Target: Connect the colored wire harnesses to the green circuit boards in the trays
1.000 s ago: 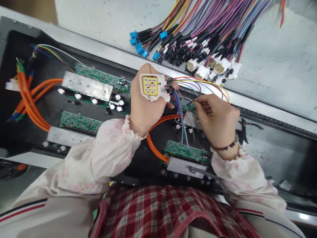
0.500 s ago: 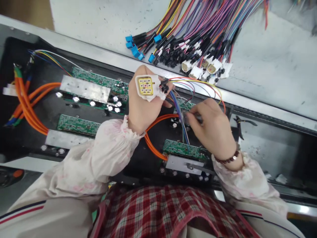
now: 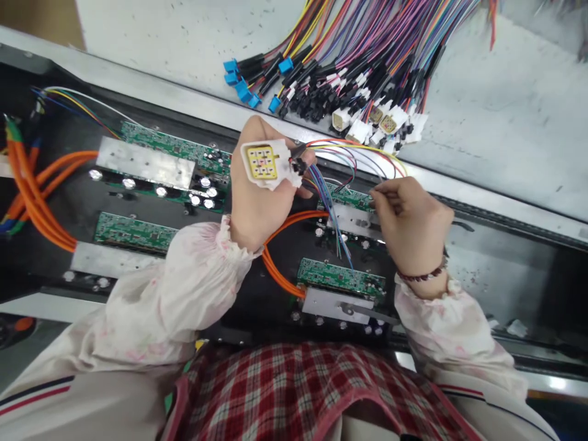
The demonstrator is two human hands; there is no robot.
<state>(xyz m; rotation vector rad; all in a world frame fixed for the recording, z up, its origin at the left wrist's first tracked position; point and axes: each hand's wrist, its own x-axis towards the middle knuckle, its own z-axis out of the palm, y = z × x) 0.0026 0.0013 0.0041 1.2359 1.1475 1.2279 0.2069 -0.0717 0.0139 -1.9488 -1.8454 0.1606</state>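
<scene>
My left hand is shut on a white multi-pin connector, whose yellow face with several pin holes points up. A bundle of thin coloured wires runs out of the connector's back, past my fingers, and some strands drop towards the black panel. My right hand pinches a thin wire between thumb and fingers, to the right of the connector. The pinched wire's end is hidden by the fingers. A beaded bracelet circles my right wrist.
Green circuit boards and aluminium plates sit on a black panel with orange cables. Beyond its metal edge, many wire harnesses with white and blue connectors lie on a white surface.
My right hand has moved back up and right from the wires low by the plate, and its fingers pinch a wire. The whole view has drifted left; my left hand's hold is unchanged.
</scene>
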